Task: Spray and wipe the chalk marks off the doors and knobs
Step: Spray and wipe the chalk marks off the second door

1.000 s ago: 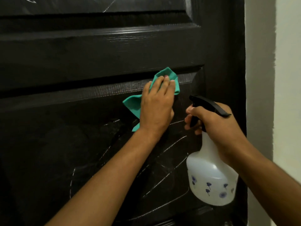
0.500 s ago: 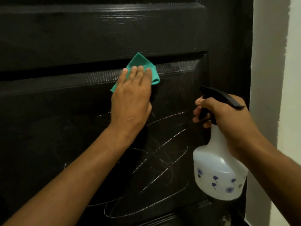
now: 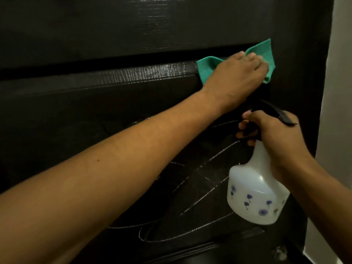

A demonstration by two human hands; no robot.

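The left hand (image 3: 235, 77) lay flat on a green cloth (image 3: 263, 54), its fingers straight and held together, pressing the cloth against the dark door (image 3: 133, 25) at the right end of the raised ledge that ran across the panel. The cloth stuck out beyond the hand on both sides, one corner to the left of the wrist and a wider flap up and to the right of the fingertips. To the left of the cloth the ledge showed a pale, streaky sheen. The left forearm crossed the picture from the near left corner up toward the right. Below that hand, the right hand (image 3: 274, 134) gripped the neck of a white spray bottle (image 3: 257, 197), its fingers curled round the black trigger head (image 3: 276, 111), with the thumb side hidden from the camera. The bottle hung upright, just in front of the lower right of the panel, and its round body carried small blue flower prints. White chalk marks (image 3: 200, 187) looped and crossed over the lower panel, between the left forearm and the bottle, and ran on down to the panel's bottom moulding. A pale wall (image 3: 339, 92) stood at the right edge of the door. Near the bottom right corner a round, dull knob (image 3: 279, 253) showed, too blurred to tell more.
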